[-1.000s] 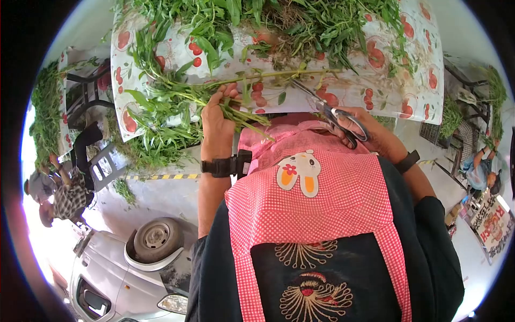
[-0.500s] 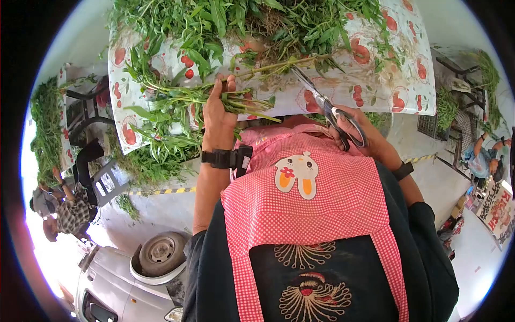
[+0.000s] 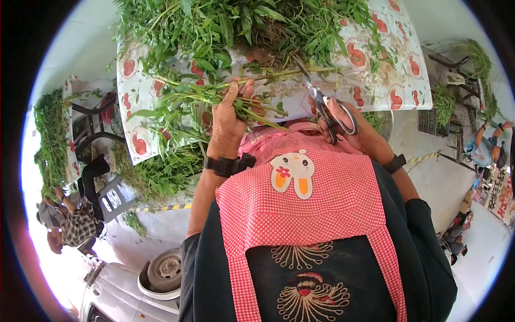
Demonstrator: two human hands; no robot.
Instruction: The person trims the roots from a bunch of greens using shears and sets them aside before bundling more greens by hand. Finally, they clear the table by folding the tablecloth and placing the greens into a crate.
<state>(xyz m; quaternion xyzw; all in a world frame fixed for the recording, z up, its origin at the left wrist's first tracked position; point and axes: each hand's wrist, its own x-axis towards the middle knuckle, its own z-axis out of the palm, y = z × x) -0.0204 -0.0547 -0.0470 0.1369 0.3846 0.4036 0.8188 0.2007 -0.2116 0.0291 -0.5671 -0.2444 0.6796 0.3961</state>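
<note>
My left hand [image 3: 229, 119] is closed around a bunch of green leafy stems [image 3: 198, 95], whose cut ends stick out to the right. One longer stem reaches right across the scissor blades. My right hand [image 3: 348, 124] holds black-handled metal scissors [image 3: 316, 96] by their loops, blades pointing up and left at that long stem. Whether the blades touch it is hard to tell. Beyond both hands, a large heap of leafy plants with roots [image 3: 268, 27] lies on the table with a fruit-patterned cloth [image 3: 394, 80].
More cut greens [image 3: 166, 177] lie below the table's left side. A person in a checked shirt [image 3: 79, 222] sits far left by another plant-covered table. Another person [image 3: 483, 153] is at far right, near a dark crate [image 3: 429, 122]. A silver vehicle [image 3: 120, 290] stands lower left.
The view has shifted slightly. My left hand and its bunch have moved a little right, while the scissors have moved slightly left and their blades now cross the long stem.
</note>
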